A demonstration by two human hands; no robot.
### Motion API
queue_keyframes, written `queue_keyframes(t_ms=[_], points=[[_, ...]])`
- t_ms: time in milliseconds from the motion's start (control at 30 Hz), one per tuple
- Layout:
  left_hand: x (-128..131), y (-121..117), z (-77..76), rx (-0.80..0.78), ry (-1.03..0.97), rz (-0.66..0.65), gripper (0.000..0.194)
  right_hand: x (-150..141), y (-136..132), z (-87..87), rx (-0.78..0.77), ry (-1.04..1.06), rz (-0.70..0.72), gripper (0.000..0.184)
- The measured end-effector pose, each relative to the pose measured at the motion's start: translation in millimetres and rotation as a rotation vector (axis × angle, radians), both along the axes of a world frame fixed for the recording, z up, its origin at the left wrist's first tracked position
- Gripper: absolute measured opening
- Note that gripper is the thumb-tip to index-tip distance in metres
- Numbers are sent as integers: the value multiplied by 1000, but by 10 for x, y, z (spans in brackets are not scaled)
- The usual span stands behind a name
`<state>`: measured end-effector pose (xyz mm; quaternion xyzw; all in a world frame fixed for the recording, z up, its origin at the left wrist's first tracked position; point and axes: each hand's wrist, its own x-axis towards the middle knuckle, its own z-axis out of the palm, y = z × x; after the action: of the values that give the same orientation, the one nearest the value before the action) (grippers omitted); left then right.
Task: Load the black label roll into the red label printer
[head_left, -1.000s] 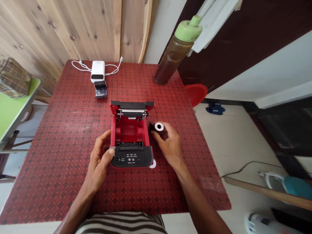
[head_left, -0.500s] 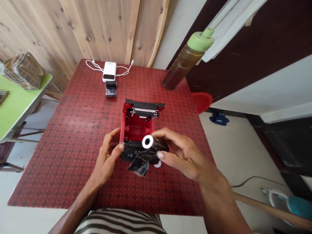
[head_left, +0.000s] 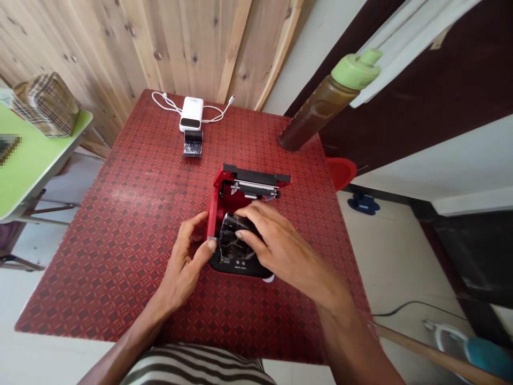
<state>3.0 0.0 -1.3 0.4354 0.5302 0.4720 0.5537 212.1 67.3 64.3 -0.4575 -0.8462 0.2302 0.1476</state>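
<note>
A small red printer (head_left: 215,200) with a black front panel stands open on the red patterned table (head_left: 132,214), its lid tilted back. My right hand (head_left: 276,248) reaches over it and holds a roll wrapped in shiny black film (head_left: 229,235) down in the printer's open bay. My left hand (head_left: 186,262) grips the printer's left front corner, thumb on the edge.
A white power bank (head_left: 191,114) with a white cable and a small black roll (head_left: 193,144) lie at the table's far end. A brown bottle (head_left: 320,107) with a green cap stands at the far right corner. A green table (head_left: 28,166) is at the left.
My right hand lifted the black-wrapped roll from the table right of the printer, carried it over the front panel, and lowered it into the open bay. My left hand stayed on the printer.
</note>
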Motion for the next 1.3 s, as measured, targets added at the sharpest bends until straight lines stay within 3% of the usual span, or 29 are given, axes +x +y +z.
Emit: queue_keyframes(t_ms=[200,533,700,833,1000,1167,1300], points=[[2,4,15,-3,-19,-5,58,-149,64,-116,123,-192,-42,29],[-8,-7,-14,-6,0,-8,57,-337,253,36,-28,-420,-31,31],[-16,-7,-20,-9,10,-18,58,-402,331,33,-97,-525,-41,31],[-20,3,9,-19,27,-10,58,-334,305,-26,-85,-425,-33,35],[-19,4,30,-20,55,-9,58,-73,43,34,46,-50,-16,59],[-11,6,27,3,53,8,54,38,-238,181,111,88,117,40],[-19,16,24,-3,30,3,55,-25,-268,104,258,39,92,19]])
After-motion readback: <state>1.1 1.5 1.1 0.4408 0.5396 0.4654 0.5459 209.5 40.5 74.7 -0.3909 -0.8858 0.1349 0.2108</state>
